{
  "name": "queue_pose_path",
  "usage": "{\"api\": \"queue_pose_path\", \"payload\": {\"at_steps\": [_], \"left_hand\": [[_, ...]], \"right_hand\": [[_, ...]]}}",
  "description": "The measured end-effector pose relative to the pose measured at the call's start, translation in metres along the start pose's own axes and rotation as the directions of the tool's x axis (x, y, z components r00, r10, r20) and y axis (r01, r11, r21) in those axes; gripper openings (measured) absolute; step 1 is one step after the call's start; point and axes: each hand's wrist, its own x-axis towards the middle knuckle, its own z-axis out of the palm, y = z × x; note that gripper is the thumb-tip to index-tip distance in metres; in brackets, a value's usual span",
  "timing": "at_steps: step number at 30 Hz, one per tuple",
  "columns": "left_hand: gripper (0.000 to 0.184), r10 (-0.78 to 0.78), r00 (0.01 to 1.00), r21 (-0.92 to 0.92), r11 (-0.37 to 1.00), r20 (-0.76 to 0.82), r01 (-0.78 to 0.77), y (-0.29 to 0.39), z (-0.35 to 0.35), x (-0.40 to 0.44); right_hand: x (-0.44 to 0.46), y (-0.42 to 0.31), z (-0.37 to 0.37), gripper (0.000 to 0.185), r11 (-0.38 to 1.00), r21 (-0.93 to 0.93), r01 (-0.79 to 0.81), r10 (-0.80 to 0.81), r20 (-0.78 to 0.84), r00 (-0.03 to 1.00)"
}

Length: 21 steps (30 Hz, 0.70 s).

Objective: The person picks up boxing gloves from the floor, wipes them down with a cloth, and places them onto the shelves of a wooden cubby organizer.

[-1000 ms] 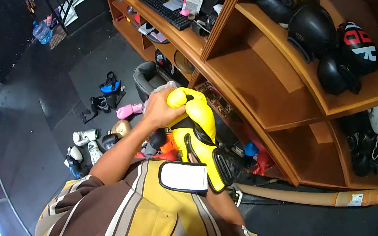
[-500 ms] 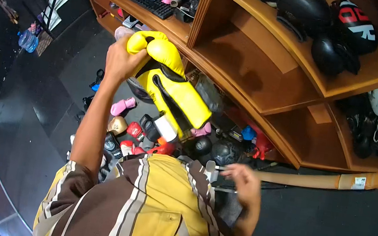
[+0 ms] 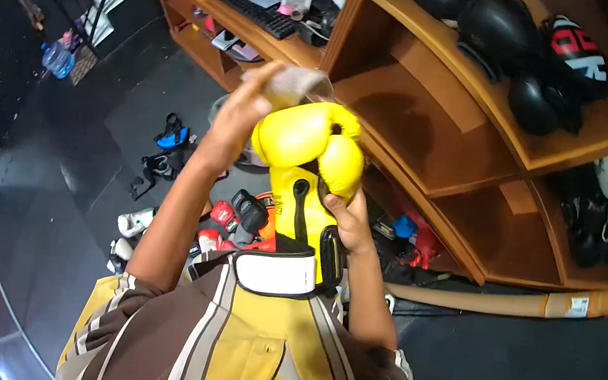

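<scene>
A yellow boxing glove (image 3: 292, 137) stands in front of my chest, its padded end away from me and its white wrist strap (image 3: 276, 272) hanging loose near my shirt. My right hand (image 3: 350, 224) grips the glove from the right side, by the thumb part. My left hand (image 3: 240, 117) is at the glove's upper left and holds a greyish cloth (image 3: 296, 85), blurred by motion, just beyond the padded end. Whether the cloth touches the glove I cannot tell.
Several gloves, among them a red one (image 3: 223, 214), lie on the floor below. A wooden shelf (image 3: 406, 138) with black gloves (image 3: 502, 23) stands ahead and right. A long cardboard tube (image 3: 492, 298) lies at its foot. A keyboard (image 3: 256, 10) sits on the desk.
My right hand has come up from the lower right and taken hold of the glove. The glove has turned more upright and moved closer. My left hand has let go of it, keeping the cloth.
</scene>
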Motion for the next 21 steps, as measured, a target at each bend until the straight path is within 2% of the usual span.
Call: {"api": "queue_pose_path", "payload": {"at_steps": [1,2,3,4,5,6,7,8,9,10,11,12,14,15,16,17,18,19,20,21], "left_hand": [[0.062,0.023,0.996,-0.168,0.985,-0.09,-0.038,0.006,-0.005,-0.012],[0.06,0.041,0.981,0.116,0.993,-0.192,-0.019,0.004,-0.007,-0.02],[0.059,0.08,0.956,0.382,0.923,-0.282,0.036,-0.003,-0.008,-0.028],[0.056,0.057,0.956,0.437,0.896,-0.288,0.079,-0.014,-0.003,-0.036],[0.054,-0.069,0.958,0.304,0.94,-0.278,0.156,-0.023,0.008,-0.048],[0.055,-0.201,0.957,0.073,0.973,-0.21,0.22,-0.022,0.033,-0.058],[0.057,-0.014,0.98,0.435,0.895,-0.196,0.1,-0.055,0.04,-0.072],[0.057,0.032,0.994,0.491,0.871,-0.107,0.025,-0.047,0.057,-0.071],[0.059,-0.09,0.996,0.536,0.839,-0.027,0.09,-0.046,0.06,-0.073],[0.059,-0.254,0.966,0.445,0.861,-0.042,0.246,-0.042,0.058,-0.073],[0.059,-0.411,0.911,0.347,0.85,-0.036,0.397,-0.035,0.056,-0.072],[0.058,-0.417,0.908,0.186,0.896,0.04,0.403,-0.031,0.051,-0.071],[0.06,-0.3,0.953,-0.107,0.947,0.034,0.302,-0.056,0.034,-0.08],[0.061,-0.255,0.966,-0.28,0.926,0.035,0.255,-0.059,0.028,-0.081],[0.065,-0.357,0.934,-0.355,0.871,0.017,0.339,-0.023,0.035,-0.078],[0.062,-0.523,0.851,-0.511,0.721,0.042,0.468,-0.018,0.031,-0.08],[0.057,-0.524,0.849,-0.599,0.658,0.072,0.457,-0.025,0.022,-0.084],[0.051,-0.521,0.847,-0.678,0.585,0.106,0.445,-0.027,0.016,-0.085],[0.056,-0.517,0.847,-0.677,0.58,0.125,0.453,-0.023,0.012,-0.09],[0.059,-0.502,0.848,-0.769,0.471,0.17,0.432,-0.026,0.014,-0.093]], "right_hand": [[0.001,0.0,-0.001,0.072,1.0,0.021,-0.008,0.009,-0.017,1.0],[0.004,0.0,0.002,0.069,0.998,-0.014,0.055,-0.056,-0.081,0.995],[0.01,0.005,0.004,0.067,0.995,0.03,0.09,-0.085,-0.139,0.987],[0.016,-0.003,0.012,0.068,0.995,0.013,0.101,-0.098,-0.147,0.984],[0.023,-0.011,0.019,0.069,0.994,-0.005,0.111,-0.111,-0.157,0.981],[0.033,-0.008,0.021,0.072,0.972,-0.117,0.202,-0.219,-0.148,0.965],[0.034,-0.021,0.036,0.079,0.98,-0.076,0.185,-0.195,-0.151,0.969],[0.037,-0.019,0.041,0.082,0.966,-0.149,0.212,-0.233,-0.14,0.962],[0.04,-0.018,0.045,0.084,0.945,-0.223,0.239,-0.271,-0.124,0.955],[0.04,-0.015,0.047,0.083,0.911,-0.316,0.265,-0.318,-0.129,0.939],[0.036,-0.012,0.047,0.073,0.86,-0.426,0.282,-0.339,-0.061,0.939],[0.029,-0.013,0.051,0.068,0.74,-0.586,0.33,-0.39,0.027,0.921],[0.014,-0.018,0.062,0.062,0.468,-0.787,0.401,-0.442,0.184,0.878],[0.01,-0.027,0.067,0.064,0.431,-0.792,0.432,-0.454,0.224,0.863],[0.008,-0.038,0.069,0.064,0.513,-0.74,0.435,-0.429,0.218,0.877],[0.006,-0.045,0.068,0.065,0.591,-0.683,0.429,-0.403,0.211,0.89],[0.005,-0.047,0.068,0.066,0.758,-0.531,0.378,-0.375,0.119,0.92],[0.006,-0.056,0.064,0.066,0.762,-0.557,0.329,-0.353,0.069,0.933],[0.01,-0.056,0.054,0.067,0.636,-0.697,0.332,-0.411,0.058,0.91],[0.014,-0.051,0.043,0.067,0.489,-0.815,0.311,-0.464,0.059,0.884]]}}
